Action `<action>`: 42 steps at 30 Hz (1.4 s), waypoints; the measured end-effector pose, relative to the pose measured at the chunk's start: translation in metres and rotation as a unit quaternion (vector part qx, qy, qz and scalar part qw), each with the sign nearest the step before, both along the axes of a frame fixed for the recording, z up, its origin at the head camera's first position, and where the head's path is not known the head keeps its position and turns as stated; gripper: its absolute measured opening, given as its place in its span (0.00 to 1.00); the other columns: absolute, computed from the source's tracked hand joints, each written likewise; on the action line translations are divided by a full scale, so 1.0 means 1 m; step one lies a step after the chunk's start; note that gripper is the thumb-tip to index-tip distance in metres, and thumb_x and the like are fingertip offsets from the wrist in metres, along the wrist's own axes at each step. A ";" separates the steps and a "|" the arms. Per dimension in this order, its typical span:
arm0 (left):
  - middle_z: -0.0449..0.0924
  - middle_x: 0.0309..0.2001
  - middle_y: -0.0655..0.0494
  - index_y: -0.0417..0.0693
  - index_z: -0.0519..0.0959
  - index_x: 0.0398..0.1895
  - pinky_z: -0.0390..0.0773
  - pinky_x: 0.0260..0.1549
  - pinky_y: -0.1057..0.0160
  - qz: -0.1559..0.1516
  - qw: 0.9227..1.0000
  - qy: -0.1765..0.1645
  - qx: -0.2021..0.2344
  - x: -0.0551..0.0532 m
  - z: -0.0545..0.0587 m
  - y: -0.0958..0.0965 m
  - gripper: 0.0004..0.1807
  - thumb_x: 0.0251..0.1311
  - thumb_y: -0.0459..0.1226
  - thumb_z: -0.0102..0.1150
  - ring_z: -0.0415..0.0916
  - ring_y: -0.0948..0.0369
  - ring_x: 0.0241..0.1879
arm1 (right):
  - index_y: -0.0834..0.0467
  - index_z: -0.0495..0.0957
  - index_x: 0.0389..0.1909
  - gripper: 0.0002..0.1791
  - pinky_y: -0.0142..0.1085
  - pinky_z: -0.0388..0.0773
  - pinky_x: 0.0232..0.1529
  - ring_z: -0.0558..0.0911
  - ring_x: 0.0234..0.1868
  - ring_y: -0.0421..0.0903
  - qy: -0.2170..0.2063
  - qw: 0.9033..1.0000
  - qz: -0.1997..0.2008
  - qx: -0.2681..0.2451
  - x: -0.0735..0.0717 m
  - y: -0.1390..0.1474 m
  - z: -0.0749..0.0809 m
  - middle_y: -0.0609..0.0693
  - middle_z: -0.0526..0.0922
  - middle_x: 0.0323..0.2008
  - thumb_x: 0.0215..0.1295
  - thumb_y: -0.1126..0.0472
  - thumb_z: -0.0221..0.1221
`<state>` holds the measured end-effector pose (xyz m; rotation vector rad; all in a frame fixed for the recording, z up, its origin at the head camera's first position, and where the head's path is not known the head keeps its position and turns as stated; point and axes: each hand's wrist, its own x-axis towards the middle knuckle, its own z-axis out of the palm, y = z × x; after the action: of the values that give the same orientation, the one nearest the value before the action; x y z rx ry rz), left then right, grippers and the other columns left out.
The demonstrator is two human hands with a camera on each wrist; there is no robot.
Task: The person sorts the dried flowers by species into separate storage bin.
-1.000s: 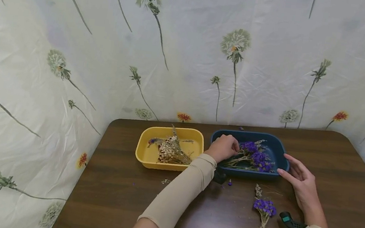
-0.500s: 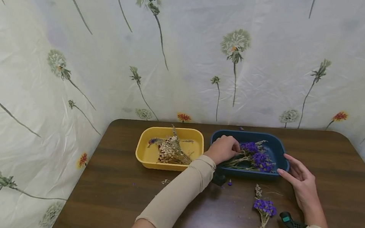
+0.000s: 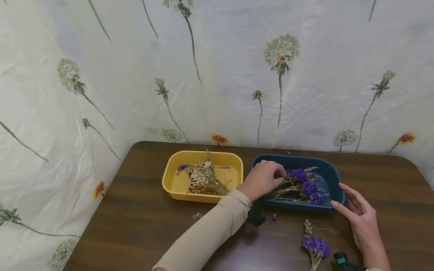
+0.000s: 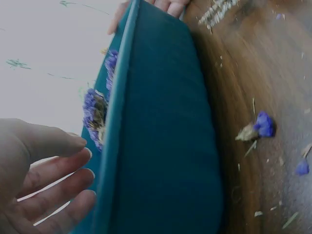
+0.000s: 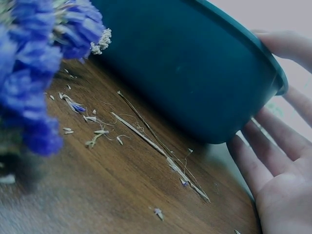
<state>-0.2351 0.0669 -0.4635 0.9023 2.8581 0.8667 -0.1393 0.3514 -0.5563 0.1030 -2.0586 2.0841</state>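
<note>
My left hand (image 3: pixel 265 178) reaches over the blue tray (image 3: pixel 330 178), its thumb and fingertips together at the twine and stems of a bunch of purple dried flowers (image 3: pixel 310 189). In the left wrist view, the fingers (image 4: pixel 53 192) lie bent just behind the tray's rim, and the purple blooms (image 4: pixel 92 109) show past the thumb. My right hand (image 3: pixel 360 218) rests at the tray's right end, thumb at the near corner. In the right wrist view, its fingers (image 5: pixel 273 131) lie fairly straight against the tray's outer wall (image 5: pixel 190 73).
Left of the blue tray stands a yellow tray (image 3: pixel 168 177) with pale dried flowers (image 3: pixel 203 177). A twine-tied purple bunch (image 3: pixel 315 254) lies in front, near the right wrist. Loose stems (image 5: pixel 146 136) and a fallen purple bloom (image 4: pixel 264 124) are on the brown table (image 3: pixel 139 226).
My left forearm and wrist have shifted slightly left while the fingertips stay at the bunch in the blue tray. The right hand and the trays have not moved.
</note>
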 end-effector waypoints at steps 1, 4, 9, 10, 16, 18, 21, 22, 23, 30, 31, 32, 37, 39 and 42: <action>0.89 0.43 0.64 0.54 0.89 0.46 0.81 0.42 0.76 0.000 1.000 0.005 0.003 0.002 0.001 -0.001 0.07 0.71 0.39 0.64 0.81 0.72 0.38 | 0.61 0.65 0.77 0.34 0.12 0.70 0.56 0.67 0.72 0.26 0.000 1.000 0.000 0.001 0.000 0.000 0.000 0.39 0.70 0.72 0.72 0.70 0.61; 0.89 0.42 0.65 0.54 0.89 0.44 0.80 0.42 0.77 0.000 1.000 0.021 0.018 0.008 0.002 -0.003 0.06 0.71 0.40 0.63 0.82 0.71 0.39 | 0.61 0.65 0.77 0.34 0.12 0.70 0.56 0.67 0.72 0.26 0.000 1.000 -0.001 -0.001 0.000 -0.001 0.000 0.40 0.70 0.72 0.71 0.70 0.61; 0.88 0.40 0.66 0.56 0.89 0.42 0.75 0.40 0.81 -0.022 0.997 0.065 0.048 0.025 0.001 -0.005 0.06 0.72 0.41 0.63 0.82 0.71 0.39 | 0.61 0.65 0.77 0.34 0.13 0.69 0.58 0.67 0.73 0.27 -0.003 1.000 -0.003 0.001 0.001 -0.002 0.001 0.40 0.70 0.72 0.72 0.70 0.61; 0.88 0.40 0.66 0.57 0.89 0.41 0.74 0.40 0.83 -0.030 0.995 0.073 0.057 0.030 0.001 -0.005 0.06 0.72 0.42 0.63 0.82 0.72 0.39 | 0.61 0.65 0.77 0.34 0.13 0.69 0.59 0.66 0.73 0.28 -0.004 1.000 -0.003 0.002 0.001 -0.002 0.001 0.40 0.69 0.73 0.72 0.70 0.61; 0.86 0.35 0.68 0.59 0.87 0.35 0.70 0.37 0.86 -0.063 0.986 0.111 0.109 0.061 -0.006 0.000 0.07 0.68 0.48 0.66 0.77 0.77 0.34 | 0.61 0.64 0.77 0.34 0.12 0.70 0.57 0.68 0.71 0.26 -0.001 1.000 -0.004 0.000 0.000 -0.001 0.001 0.40 0.70 0.73 0.71 0.70 0.61; 0.84 0.32 0.69 0.59 0.86 0.33 0.69 0.35 0.87 -0.073 0.983 0.119 0.118 0.072 -0.009 0.003 0.08 0.67 0.50 0.67 0.74 0.79 0.31 | 0.61 0.65 0.77 0.34 0.12 0.70 0.56 0.68 0.71 0.26 -0.002 1.000 -0.006 0.001 0.000 -0.002 0.001 0.39 0.70 0.72 0.71 0.70 0.62; 0.82 0.28 0.70 0.60 0.86 0.31 0.68 0.31 0.87 -0.092 0.982 0.107 0.126 0.087 -0.014 0.007 0.09 0.66 0.49 0.67 0.69 0.83 0.27 | 0.60 0.65 0.77 0.34 0.12 0.70 0.56 0.67 0.73 0.27 -0.005 1.000 -0.008 0.005 0.001 -0.002 0.001 0.39 0.70 0.72 0.71 0.69 0.62; 0.81 0.27 0.71 0.60 0.86 0.30 0.68 0.30 0.87 -0.096 0.982 0.100 0.127 0.092 -0.016 0.009 0.09 0.66 0.49 0.67 0.68 0.83 0.25 | 0.60 0.65 0.77 0.34 0.12 0.70 0.56 0.66 0.74 0.28 -0.007 1.000 -0.008 0.009 0.001 -0.002 0.001 0.39 0.70 0.72 0.72 0.69 0.62; 0.80 0.27 0.71 0.60 0.85 0.30 0.68 0.29 0.87 -0.099 0.983 0.092 0.123 0.096 -0.018 0.010 0.09 0.67 0.49 0.67 0.67 0.84 0.24 | 0.60 0.65 0.77 0.34 0.12 0.70 0.56 0.65 0.74 0.29 -0.008 1.000 -0.009 0.010 0.001 -0.002 0.001 0.38 0.70 0.73 0.72 0.69 0.62; 0.75 0.20 0.78 0.66 0.80 0.21 0.65 0.22 0.84 -0.081 0.994 0.069 0.030 0.127 -0.038 0.021 0.19 0.62 0.62 0.66 0.63 0.85 0.19 | 0.62 0.65 0.76 0.33 0.12 0.70 0.57 0.67 0.73 0.27 0.002 1.000 -0.008 0.008 0.000 -0.001 0.001 0.39 0.71 0.71 0.72 0.70 0.61; 0.72 0.18 0.79 0.67 0.78 0.18 0.64 0.20 0.83 -0.075 0.994 0.075 0.008 0.132 -0.041 0.023 0.22 0.60 0.65 0.65 0.62 0.83 0.18 | 0.62 0.65 0.76 0.33 0.12 0.70 0.57 0.68 0.72 0.27 0.003 1.000 -0.008 0.008 -0.001 -0.001 0.001 0.39 0.72 0.71 0.71 0.70 0.61; 0.69 0.16 0.79 0.68 0.76 0.16 0.63 0.17 0.82 -0.067 0.994 0.080 -0.013 0.136 -0.044 0.025 0.24 0.58 0.69 0.64 0.61 0.82 0.16 | 0.62 0.65 0.76 0.33 0.12 0.70 0.57 0.68 0.72 0.26 0.005 1.000 -0.008 0.011 -0.001 -0.001 0.001 0.38 0.72 0.71 0.71 0.70 0.61; 0.63 0.10 0.75 0.67 0.69 0.10 0.60 0.09 0.75 -0.029 0.990 0.096 -0.101 0.149 -0.053 0.033 0.32 0.50 0.76 0.61 0.58 0.76 0.11 | 0.61 0.66 0.76 0.33 0.12 0.70 0.56 0.69 0.70 0.25 0.005 1.000 -0.011 0.011 0.000 -0.001 0.001 0.37 0.73 0.69 0.71 0.70 0.62; 0.63 0.11 0.75 0.67 0.69 0.10 0.59 0.09 0.74 -0.018 0.987 0.094 -0.126 0.150 -0.056 0.034 0.32 0.49 0.77 0.62 0.58 0.75 0.11 | 0.61 0.66 0.76 0.33 0.12 0.70 0.56 0.69 0.69 0.25 0.004 1.000 -0.012 0.008 0.000 -0.001 0.000 0.36 0.73 0.69 0.71 0.70 0.62; 0.64 0.13 0.75 0.68 0.70 0.13 0.59 0.11 0.74 -0.010 0.986 0.090 -0.139 0.149 -0.058 0.032 0.30 0.47 0.76 0.64 0.58 0.75 0.12 | 0.61 0.66 0.76 0.33 0.12 0.70 0.56 0.69 0.69 0.24 0.004 1.000 -0.010 0.008 0.000 -0.001 0.001 0.36 0.73 0.69 0.71 0.70 0.62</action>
<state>-0.0860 0.0990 -0.5215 1.0175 3.0086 0.3854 -0.1395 0.3499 -0.5554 0.0919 -2.0628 2.0522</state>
